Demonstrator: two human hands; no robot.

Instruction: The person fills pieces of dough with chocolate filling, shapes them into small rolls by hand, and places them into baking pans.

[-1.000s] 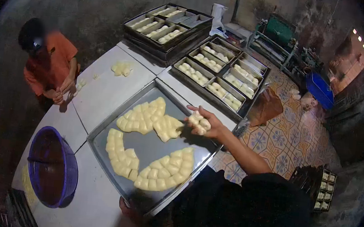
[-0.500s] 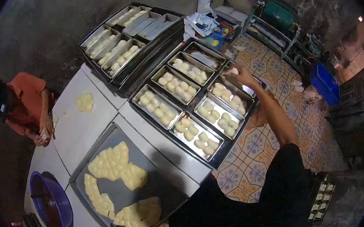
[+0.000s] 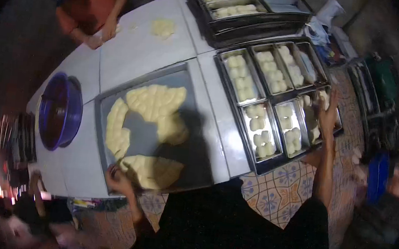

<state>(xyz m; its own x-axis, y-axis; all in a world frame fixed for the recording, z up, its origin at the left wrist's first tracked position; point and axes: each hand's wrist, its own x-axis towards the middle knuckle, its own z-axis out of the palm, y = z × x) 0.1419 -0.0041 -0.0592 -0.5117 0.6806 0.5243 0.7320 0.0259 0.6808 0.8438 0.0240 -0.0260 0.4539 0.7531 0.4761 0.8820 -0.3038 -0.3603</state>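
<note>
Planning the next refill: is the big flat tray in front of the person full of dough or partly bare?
Partly bare. The flat tray holds dough pieces in clusters, with bare metal between them.

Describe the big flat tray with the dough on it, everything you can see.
The tray is a wide, shallow, grey metal sheet with a low raised rim, lying flat on the white table. Pale yellow dough pieces sit on it in joined clusters around a bare middle. The person's shadow darkens its near right part. The left hand touches the dough at the near edge. A purple basin stands beside it, apart.
</note>
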